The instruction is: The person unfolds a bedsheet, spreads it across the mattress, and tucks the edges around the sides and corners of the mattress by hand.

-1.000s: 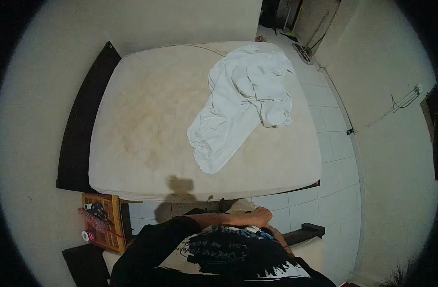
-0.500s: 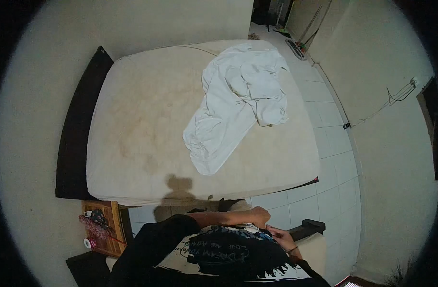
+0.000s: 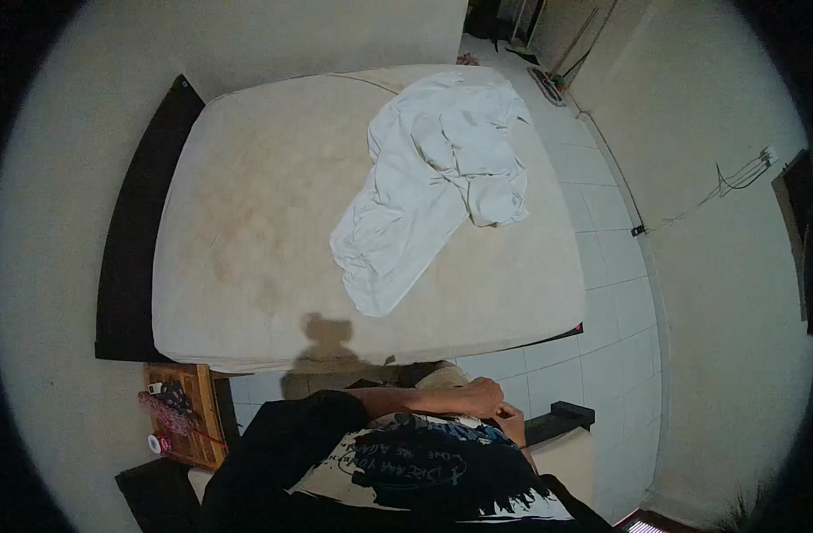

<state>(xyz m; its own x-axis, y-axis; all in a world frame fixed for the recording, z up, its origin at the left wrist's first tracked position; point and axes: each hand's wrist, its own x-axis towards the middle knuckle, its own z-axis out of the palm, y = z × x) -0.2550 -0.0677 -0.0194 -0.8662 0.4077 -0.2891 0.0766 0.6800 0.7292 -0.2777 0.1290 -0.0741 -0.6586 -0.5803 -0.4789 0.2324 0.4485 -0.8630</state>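
My left hand [image 3: 484, 398] is closed in front of my body, at the end of the forearm that crosses the printed black shirt [image 3: 406, 466]. Just below and to the right of it, my right hand [image 3: 510, 423] has its fingers bent in against it. Whatever the two hands hold is too small or hidden to make out. Beyond them lies a large stained mattress [image 3: 247, 213], with a crumpled white sheet [image 3: 398, 213] spread over its right half. Neither hand touches the sheet or the mattress.
A dark headboard [image 3: 131, 240] stands at the mattress's left end. Near its lower left corner is a wooden bedside table [image 3: 202, 409] with small items on it. Tiled floor [image 3: 620, 311] runs along the right, beside a wall with a cable [image 3: 722, 188]. A dark-edged frame [image 3: 557, 422] stands right of my hands.
My right hand has come up beside my left one, and its fingers now meet it. The view has shifted slightly. The sheet lies as before.
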